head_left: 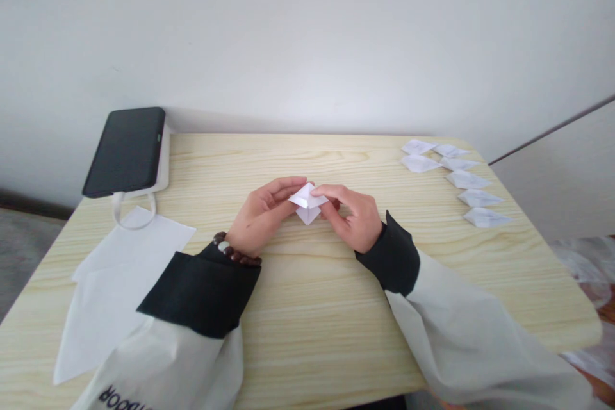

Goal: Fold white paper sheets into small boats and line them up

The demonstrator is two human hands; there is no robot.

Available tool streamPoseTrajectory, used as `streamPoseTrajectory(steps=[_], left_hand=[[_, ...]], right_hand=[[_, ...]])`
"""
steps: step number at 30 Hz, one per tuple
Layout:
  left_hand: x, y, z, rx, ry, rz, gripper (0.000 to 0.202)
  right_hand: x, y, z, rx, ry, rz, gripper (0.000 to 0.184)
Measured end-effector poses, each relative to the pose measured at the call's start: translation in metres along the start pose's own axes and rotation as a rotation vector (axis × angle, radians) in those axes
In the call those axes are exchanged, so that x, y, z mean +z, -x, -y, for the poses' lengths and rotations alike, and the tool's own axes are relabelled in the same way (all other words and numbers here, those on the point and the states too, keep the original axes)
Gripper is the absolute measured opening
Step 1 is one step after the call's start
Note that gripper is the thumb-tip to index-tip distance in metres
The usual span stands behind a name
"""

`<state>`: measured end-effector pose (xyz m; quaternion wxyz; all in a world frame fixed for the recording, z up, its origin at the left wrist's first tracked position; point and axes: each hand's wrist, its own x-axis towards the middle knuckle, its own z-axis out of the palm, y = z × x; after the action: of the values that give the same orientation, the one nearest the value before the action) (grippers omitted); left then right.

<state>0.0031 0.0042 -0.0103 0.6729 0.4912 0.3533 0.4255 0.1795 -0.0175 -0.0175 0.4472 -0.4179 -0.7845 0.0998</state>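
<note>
"What is being handled?"

"A small white folded-paper piece (303, 195), crisp and smooth, with pointed corners and sharp creases. It is held over the middle of the pale wood-grain tabletop (307, 314); whether it touches the surface I can't tell."

"And the hands?"

"Both grip it. The left hand (262, 210) has its thumb and fingers around the left corner, the fingers curving behind. The right hand (354, 213) pinches the other side, index finger laid across the upper face, thumb below. The forearms slant inward from the lower corners, in light grey fabric sleeves (461, 314) with wide black cuffs (199, 295). A bracelet of round, mostly dark brown beads (235, 255) circles the left wrist."

"What lies further out?"

"To the right, seven slender white paper shapes (480, 197), pointed at the ends, most in a slanting column. To the left, flat, thin white paper sheets (103, 314), overlapping, and beyond them a black, rounded-corner rectangular device (125, 144) on a white block (164, 157), with a white loop (135, 226) hanging over the paper."
</note>
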Motion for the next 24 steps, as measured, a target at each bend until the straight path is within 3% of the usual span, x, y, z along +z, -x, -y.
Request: streamPoseTrajectory(steps=[4,8,24], left_hand=[[-0.001,0.0,-0.005,-0.135,0.169,-0.018,0.03],[-0.0013,-0.0004,-0.0075,-0.15,0.252,-0.011,0.03],[0.001,-0.0003,-0.0032,-0.102,0.029,-0.084,0.033]], right_hand=[[-0.0047,-0.0011,-0.0038,-0.079,-0.011,0.018,0.023],[-0.0075,-0.0014,-0.007,-0.107,-0.037,0.056,0.027],[-0.0093,-0.0022,-0.0038,-0.123,-0.084,0.094,0.03]])
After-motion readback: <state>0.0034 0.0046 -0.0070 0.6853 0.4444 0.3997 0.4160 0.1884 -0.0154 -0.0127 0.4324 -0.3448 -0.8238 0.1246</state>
